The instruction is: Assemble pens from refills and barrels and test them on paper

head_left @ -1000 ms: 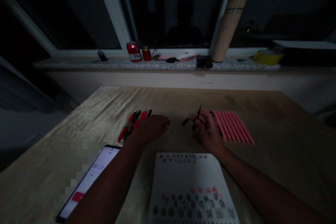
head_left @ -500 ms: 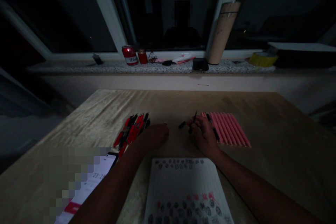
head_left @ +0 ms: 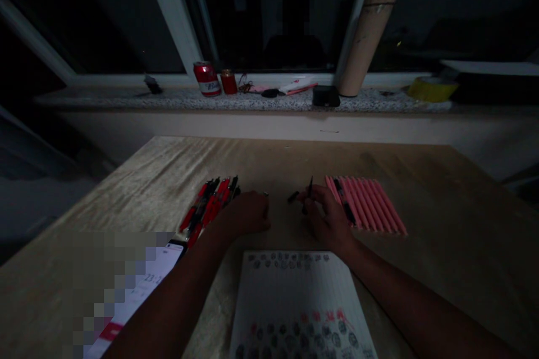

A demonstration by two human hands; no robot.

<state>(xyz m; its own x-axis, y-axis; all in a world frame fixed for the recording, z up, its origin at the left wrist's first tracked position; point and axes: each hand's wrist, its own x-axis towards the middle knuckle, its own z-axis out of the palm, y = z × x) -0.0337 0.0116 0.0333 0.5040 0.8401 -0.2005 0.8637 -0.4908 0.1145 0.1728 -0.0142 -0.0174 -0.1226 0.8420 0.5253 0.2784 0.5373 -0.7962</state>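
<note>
My right hand [head_left: 330, 216] is closed on a slim black pen [head_left: 310, 186], its thin end pointing up. A short black piece like a pen cap [head_left: 293, 197] shows by its fingertips; whether it is held or lies on the table I cannot tell. My left hand [head_left: 250, 212] is curled at the left, with a small shiny bit [head_left: 265, 194] at its far edge; what its fingers hold is hidden. Red and black pens [head_left: 210, 202] lie beside the left hand. Right of the right hand, pink pens [head_left: 370, 205] lie in a row with a black one [head_left: 344, 202] among them.
A lined notebook [head_left: 290, 286] with dark and red marks lies between my forearms. A lit phone [head_left: 155, 269] is partly under my left arm. On the windowsill [head_left: 168, 100] stand a red can [head_left: 207, 79], a tall tube [head_left: 368, 42] and yellow tape [head_left: 433, 90].
The view has tilted down slightly. Both hands stay nearly in place, the black pen still in the right one. The shiny bit by my left hand shows a little more.
</note>
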